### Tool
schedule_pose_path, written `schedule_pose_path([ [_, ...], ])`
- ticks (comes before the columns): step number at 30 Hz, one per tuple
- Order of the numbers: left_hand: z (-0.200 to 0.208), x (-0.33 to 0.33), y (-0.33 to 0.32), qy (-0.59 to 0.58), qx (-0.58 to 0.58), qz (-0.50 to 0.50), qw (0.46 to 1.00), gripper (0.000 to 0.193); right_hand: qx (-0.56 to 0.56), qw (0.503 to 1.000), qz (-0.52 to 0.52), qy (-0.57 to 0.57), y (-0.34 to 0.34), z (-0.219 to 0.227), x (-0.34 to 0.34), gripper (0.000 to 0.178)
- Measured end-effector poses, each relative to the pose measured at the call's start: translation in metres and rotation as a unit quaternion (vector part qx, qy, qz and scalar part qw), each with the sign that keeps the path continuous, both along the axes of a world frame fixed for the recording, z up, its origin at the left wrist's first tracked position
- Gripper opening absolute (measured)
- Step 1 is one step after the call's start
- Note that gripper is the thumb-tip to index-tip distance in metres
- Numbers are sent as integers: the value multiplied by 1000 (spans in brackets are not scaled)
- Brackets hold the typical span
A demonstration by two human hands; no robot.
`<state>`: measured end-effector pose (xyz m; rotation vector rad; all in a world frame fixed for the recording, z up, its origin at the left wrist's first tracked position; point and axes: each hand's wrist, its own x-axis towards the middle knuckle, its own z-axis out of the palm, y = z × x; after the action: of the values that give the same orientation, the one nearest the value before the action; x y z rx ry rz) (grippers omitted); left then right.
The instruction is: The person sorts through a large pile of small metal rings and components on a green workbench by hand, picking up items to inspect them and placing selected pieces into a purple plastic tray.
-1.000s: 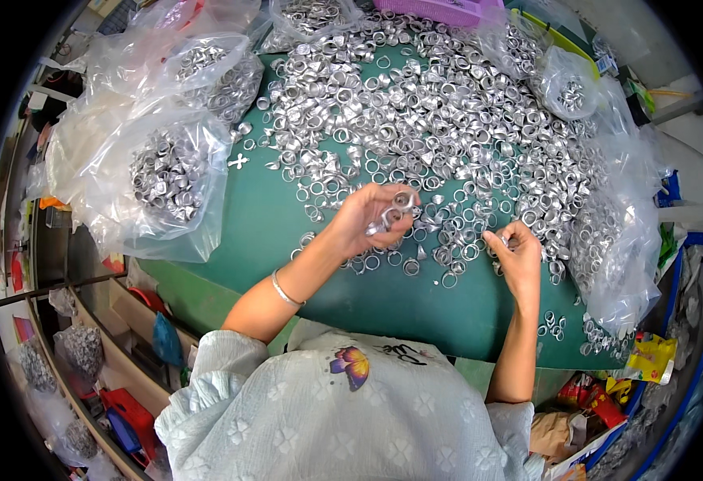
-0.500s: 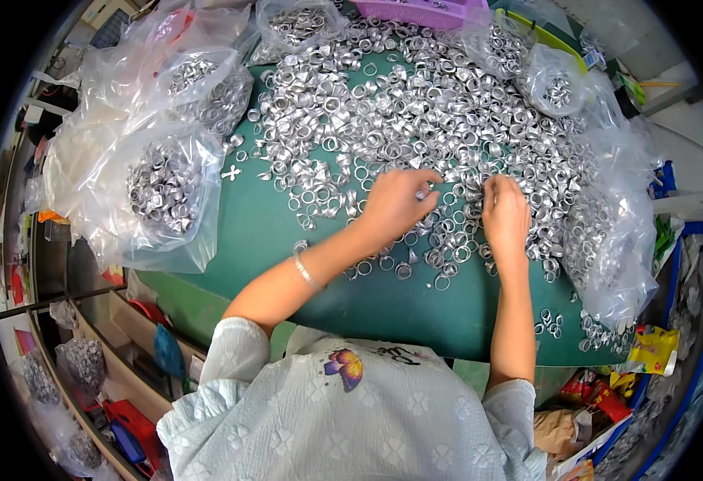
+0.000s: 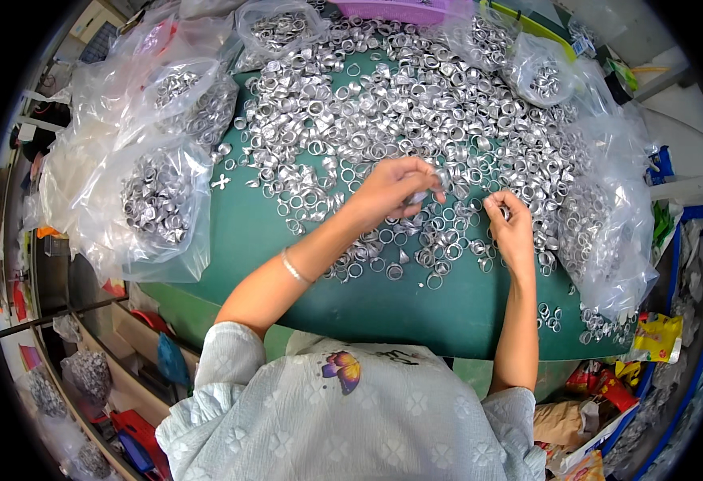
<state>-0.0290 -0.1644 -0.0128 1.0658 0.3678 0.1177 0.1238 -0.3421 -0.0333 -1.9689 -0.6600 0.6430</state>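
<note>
A wide heap of silver-coloured metal rings (image 3: pixel 383 112) covers the green tabletop (image 3: pixel 271 272). My left hand (image 3: pixel 395 191) hovers over the near part of the heap, its fingers curled round a few rings, with silver showing in the palm and by the fingertips. To its right, my right hand (image 3: pixel 513 223) is bent in a pinch at the heap's near edge, thumb and forefinger close together. Whatever those fingertips hold is too small to make out. Loose rings lie between and below both hands.
Clear plastic bags of rings stand at the left (image 3: pixel 159 200), far left (image 3: pixel 283 32) and right (image 3: pixel 608 216). A purple basket (image 3: pixel 399 10) sits at the far edge. A small cross-shaped piece (image 3: pixel 221 182) lies near the left bag. Stuffed shelves flank the table.
My right hand has drawn back toward me and turned, its fingers now pinched. My left hand has turned slightly, with silver now showing at its fingertips. The whole view has shifted a little.
</note>
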Motion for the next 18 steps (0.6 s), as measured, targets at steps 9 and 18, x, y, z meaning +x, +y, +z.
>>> schedule_pose_path([
  [9, -19, -35, -21, -33, -264, -15, 964, 30, -144, 932, 53, -329, 31, -1, -23, 22],
  [18, -16, -37, -32, 2, -378, 39, 925, 26, 389, 716, 9, 579, -9, -1, 2, 13],
])
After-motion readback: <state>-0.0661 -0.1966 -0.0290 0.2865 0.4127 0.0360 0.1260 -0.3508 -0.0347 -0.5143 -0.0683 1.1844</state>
